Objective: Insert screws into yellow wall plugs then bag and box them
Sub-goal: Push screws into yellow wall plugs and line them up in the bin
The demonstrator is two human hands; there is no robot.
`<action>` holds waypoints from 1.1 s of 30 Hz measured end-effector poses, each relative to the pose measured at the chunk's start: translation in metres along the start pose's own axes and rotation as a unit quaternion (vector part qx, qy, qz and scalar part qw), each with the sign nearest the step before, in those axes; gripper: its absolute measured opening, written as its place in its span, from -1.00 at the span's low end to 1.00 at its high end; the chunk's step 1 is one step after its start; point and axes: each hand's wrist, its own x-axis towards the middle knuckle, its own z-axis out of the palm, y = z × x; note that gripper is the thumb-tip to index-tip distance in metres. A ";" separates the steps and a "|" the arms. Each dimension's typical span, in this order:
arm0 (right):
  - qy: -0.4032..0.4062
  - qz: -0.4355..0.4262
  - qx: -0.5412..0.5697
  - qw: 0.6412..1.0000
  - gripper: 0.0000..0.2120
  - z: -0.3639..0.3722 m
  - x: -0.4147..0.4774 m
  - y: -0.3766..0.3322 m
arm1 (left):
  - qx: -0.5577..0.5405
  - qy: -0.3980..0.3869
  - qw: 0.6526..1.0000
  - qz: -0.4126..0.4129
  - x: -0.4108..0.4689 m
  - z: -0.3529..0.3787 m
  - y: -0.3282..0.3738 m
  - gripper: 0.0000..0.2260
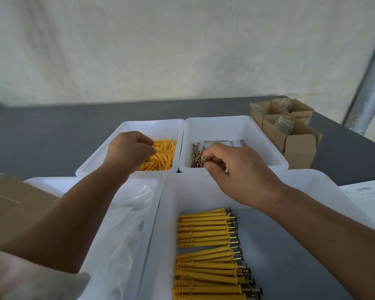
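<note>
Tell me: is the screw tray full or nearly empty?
Nearly empty: the screw tray shows mostly bare floor, one small pile of screws at left.

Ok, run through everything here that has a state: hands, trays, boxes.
left hand: pinches a plug.
right hand: pinches a screw.
plug tray: holds loose plugs.
screw tray: holds loose screws.
near tray: holds rows of screwed plugs.
bag tray: holds clear bags.
boxes: open.
</note>
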 end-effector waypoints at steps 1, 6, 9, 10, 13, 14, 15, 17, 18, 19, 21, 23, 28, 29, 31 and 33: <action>0.002 0.005 0.005 1.000 -0.90 0.000 0.000 0.000 | -0.023 -0.003 1.000 -0.003 -0.003 -0.002 0.002 -0.84; 0.010 0.061 0.048 0.997 -0.88 -0.001 0.003 0.003 | -0.177 -0.085 0.978 -0.075 -0.025 0.000 0.015 -0.88; 0.006 0.127 0.123 0.984 -0.87 -0.003 0.005 0.002 | -0.265 -0.171 0.944 -0.098 -0.040 0.008 0.022 -0.84; 0.006 0.151 0.156 0.976 -0.87 -0.004 0.006 0.002 | -0.279 -0.191 0.936 -0.101 -0.044 0.011 0.024 -0.83; 0.000 0.206 0.230 0.951 -0.87 -0.007 0.007 0.001 | -0.285 -0.235 0.924 -0.101 -0.052 0.019 0.027 -0.81; -0.002 0.214 0.239 0.947 -0.87 -0.008 0.007 0.001 | -0.280 -0.246 0.923 -0.096 -0.053 0.021 0.027 -0.81; -0.003 0.219 0.246 0.944 -0.87 -0.008 0.007 0.002 | -0.271 -0.256 0.924 -0.088 -0.055 0.022 0.027 -0.80; -0.004 0.226 0.254 0.940 -0.88 -0.009 0.007 0.002 | -0.251 -0.276 0.926 -0.065 -0.057 0.024 0.025 -0.80; -0.004 0.227 0.255 0.940 -0.88 -0.009 0.008 0.002 | -0.238 -0.289 0.926 -0.050 -0.058 0.024 0.025 -0.81; -0.005 0.227 0.254 0.940 -0.88 -0.009 0.008 0.002 | -0.222 -0.304 0.926 -0.034 -0.059 0.024 0.024 -0.82; -0.007 0.222 0.247 0.943 -0.88 -0.008 0.007 0.001 | -0.190 -0.327 0.926 -0.007 -0.062 0.026 0.024 -0.85; -0.007 0.216 0.248 0.944 -0.87 -0.009 0.007 0.000 | -0.178 -0.333 0.926 -0.002 -0.064 0.027 0.025 -0.87; 0.013 0.228 0.296 0.928 -0.85 -0.011 0.008 -0.001 | -0.261 -0.289 0.919 -0.071 -0.059 0.026 0.024 -0.83; 0.016 0.232 0.313 0.921 -0.84 -0.012 0.009 -0.001 | -0.288 -0.278 0.912 -0.093 -0.058 0.026 0.023 -0.76; 0.021 0.236 0.348 0.907 -0.83 -0.012 0.009 -0.001 | -0.338 -0.259 0.896 -0.127 -0.056 0.026 0.022 -0.67; 0.029 0.234 0.383 0.893 -0.85 -0.013 0.010 -0.001 | -0.372 -0.238 0.886 -0.142 -0.054 0.027 0.020 -0.66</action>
